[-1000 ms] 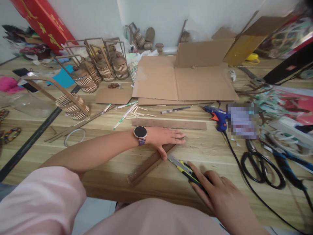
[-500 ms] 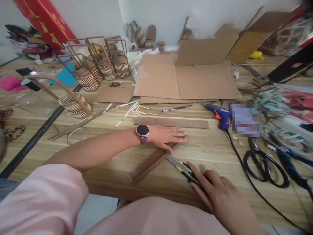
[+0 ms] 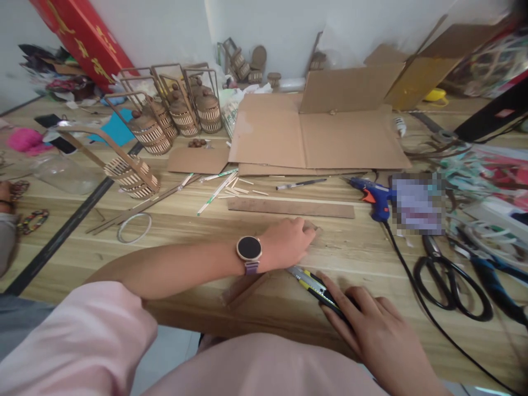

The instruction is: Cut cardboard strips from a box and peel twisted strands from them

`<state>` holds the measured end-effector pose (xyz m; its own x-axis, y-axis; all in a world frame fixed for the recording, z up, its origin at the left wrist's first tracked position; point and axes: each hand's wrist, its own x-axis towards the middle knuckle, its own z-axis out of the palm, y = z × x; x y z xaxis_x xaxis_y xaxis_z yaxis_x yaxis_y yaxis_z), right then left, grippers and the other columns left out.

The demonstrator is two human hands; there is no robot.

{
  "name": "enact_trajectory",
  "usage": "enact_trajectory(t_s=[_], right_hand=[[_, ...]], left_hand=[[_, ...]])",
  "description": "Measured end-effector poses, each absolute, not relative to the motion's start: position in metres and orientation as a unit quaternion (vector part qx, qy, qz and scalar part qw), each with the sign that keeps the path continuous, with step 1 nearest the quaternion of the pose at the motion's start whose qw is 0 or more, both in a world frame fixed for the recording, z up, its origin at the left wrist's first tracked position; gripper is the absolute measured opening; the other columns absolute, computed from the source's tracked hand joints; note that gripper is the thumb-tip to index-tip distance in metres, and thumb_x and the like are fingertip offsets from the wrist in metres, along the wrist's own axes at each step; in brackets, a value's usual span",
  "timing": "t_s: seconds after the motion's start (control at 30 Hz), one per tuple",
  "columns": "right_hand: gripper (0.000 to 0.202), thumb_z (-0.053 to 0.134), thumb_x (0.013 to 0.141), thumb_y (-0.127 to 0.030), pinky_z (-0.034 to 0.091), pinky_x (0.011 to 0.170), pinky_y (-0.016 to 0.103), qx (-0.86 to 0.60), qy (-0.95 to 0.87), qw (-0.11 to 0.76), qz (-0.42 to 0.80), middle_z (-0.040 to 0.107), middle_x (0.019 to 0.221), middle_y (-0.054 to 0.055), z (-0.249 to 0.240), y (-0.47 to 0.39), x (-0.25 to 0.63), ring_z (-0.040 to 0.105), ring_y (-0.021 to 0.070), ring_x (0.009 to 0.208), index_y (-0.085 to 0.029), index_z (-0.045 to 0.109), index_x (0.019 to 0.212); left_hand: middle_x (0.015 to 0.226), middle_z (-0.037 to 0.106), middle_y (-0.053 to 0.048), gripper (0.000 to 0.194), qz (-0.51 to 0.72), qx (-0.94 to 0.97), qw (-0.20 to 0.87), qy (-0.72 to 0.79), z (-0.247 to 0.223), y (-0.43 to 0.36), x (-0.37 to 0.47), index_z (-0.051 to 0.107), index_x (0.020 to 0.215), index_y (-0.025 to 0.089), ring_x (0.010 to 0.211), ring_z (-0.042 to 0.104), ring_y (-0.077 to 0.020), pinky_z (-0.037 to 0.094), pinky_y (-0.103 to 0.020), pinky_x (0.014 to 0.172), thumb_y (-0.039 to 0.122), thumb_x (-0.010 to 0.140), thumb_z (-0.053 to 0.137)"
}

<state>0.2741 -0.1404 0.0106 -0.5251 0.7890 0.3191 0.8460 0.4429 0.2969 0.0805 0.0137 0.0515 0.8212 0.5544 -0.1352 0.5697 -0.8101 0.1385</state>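
My left hand, a watch on its wrist, is over a narrow brown cardboard strip on the table. Its fingers are curled closed around the strip's far end, and the hand covers the strip's middle. In my right hand is a yellow and black utility knife. The blade is out and points toward my left hand; its tip is close to the strip, and I cannot tell if they touch. Beyond my left hand lies another flat cardboard strip.
Small woven lanterns with handles stand at the back left. Opened cardboard lies at the back. To the right are a blue glue gun with a cord and black scissors. Another person's arm shows at the left edge.
My left hand has gone from lying flat with fingers stretched to curled fingers, its wrist nearer to me. The knife has barely moved. The view has shifted slightly.
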Motion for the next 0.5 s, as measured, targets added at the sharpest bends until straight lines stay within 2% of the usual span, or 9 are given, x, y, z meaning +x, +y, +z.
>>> enact_trajectory(t_s=[0.07,0.17,0.33,0.5], right_hand=[[0.044,0.037,0.105,-0.034,0.041,0.068,0.033,-0.479,-0.851,0.065,-0.208,0.064,0.090,0.007,0.010,-0.141,0.274,0.061,0.0174,0.071,-0.014,0.050,0.142],[0.043,0.035,0.105,-0.035,0.041,0.067,0.032,-0.485,-0.846,0.080,-0.207,0.063,0.087,0.005,0.013,-0.139,0.274,0.059,0.0160,0.067,-0.015,0.052,0.139],[0.044,0.033,0.105,-0.038,0.042,0.062,0.033,-0.504,-0.827,0.101,-0.230,0.058,0.077,0.003,0.019,-0.113,0.282,0.054,0.0165,0.056,-0.016,0.057,0.135],[0.048,0.033,0.105,-0.042,0.049,0.060,0.031,-0.511,-0.839,0.099,-0.157,0.062,0.084,0.005,0.011,-0.077,0.299,0.063,0.0166,0.062,-0.018,0.060,0.135]], left_hand=[[0.111,0.062,-0.018,0.033,-0.045,0.932,0.099,0.346,0.054,0.006,0.088,0.057,0.123,0.010,0.090,0.067,-0.0298,0.054,-0.038,0.071,0.022,0.094,0.049],[0.107,0.061,-0.016,0.028,-0.032,0.919,0.114,0.375,0.061,0.007,0.093,0.057,0.118,0.012,0.087,0.066,-0.0273,0.054,-0.036,0.070,0.017,0.091,0.050],[0.115,0.058,-0.014,0.034,0.021,0.910,0.086,0.406,0.073,0.032,0.096,0.054,0.126,0.015,0.094,0.065,-0.0258,0.054,-0.036,0.077,0.021,0.093,0.052],[0.128,0.057,-0.017,0.039,0.033,0.925,0.074,0.370,0.053,0.065,0.097,0.056,0.132,0.013,0.112,0.061,-0.0268,0.050,-0.038,0.095,0.025,0.095,0.052]])
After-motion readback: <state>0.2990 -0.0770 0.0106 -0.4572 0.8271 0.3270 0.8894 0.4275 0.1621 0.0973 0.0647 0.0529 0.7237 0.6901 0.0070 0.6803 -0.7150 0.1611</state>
